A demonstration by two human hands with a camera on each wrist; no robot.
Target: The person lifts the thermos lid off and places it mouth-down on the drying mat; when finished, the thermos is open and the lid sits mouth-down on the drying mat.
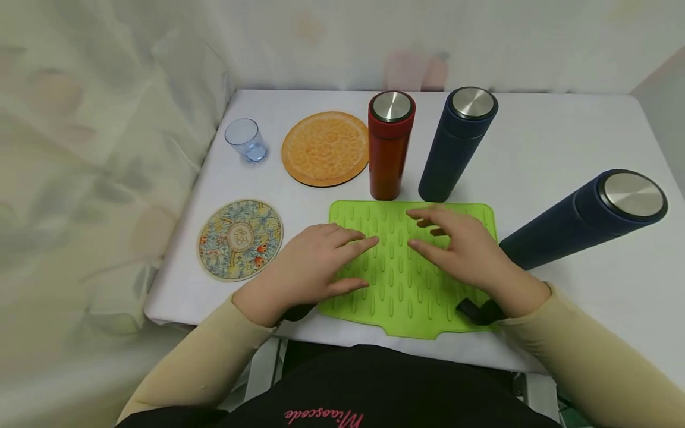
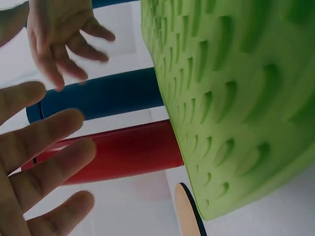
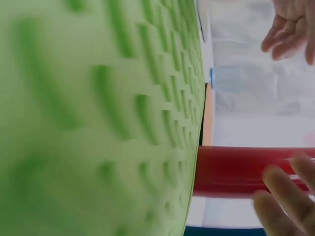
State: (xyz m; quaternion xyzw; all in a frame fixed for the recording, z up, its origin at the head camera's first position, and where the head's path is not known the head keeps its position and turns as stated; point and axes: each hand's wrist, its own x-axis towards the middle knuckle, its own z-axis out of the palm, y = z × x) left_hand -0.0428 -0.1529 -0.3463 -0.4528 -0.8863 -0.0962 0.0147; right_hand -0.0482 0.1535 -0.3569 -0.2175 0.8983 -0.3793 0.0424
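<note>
Both hands hover over a lime-green ridged mat (image 1: 396, 297) near the table's front edge, holding nothing. The left hand (image 1: 316, 261) is above the mat's left part, fingers spread and relaxed. Over the right part, the right hand (image 1: 460, 244) has its fingers loosely bent toward the left. Just behind the mat stand a red bottle (image 1: 390, 154) and a dark blue bottle (image 1: 455, 148), both with silver lids. A second dark blue bottle (image 1: 567, 226) stands right of the mat, close to the right hand. In the left wrist view the left fingers (image 2: 49, 147) are apart, with nothing between them.
A clear bluish glass (image 1: 247, 140) is at the back left. Beside it lies a round orange mat (image 1: 325, 148), partly behind the red bottle. A round patterned coaster (image 1: 241, 240) lies left of the left hand. White cloth covers the table (image 1: 578, 142).
</note>
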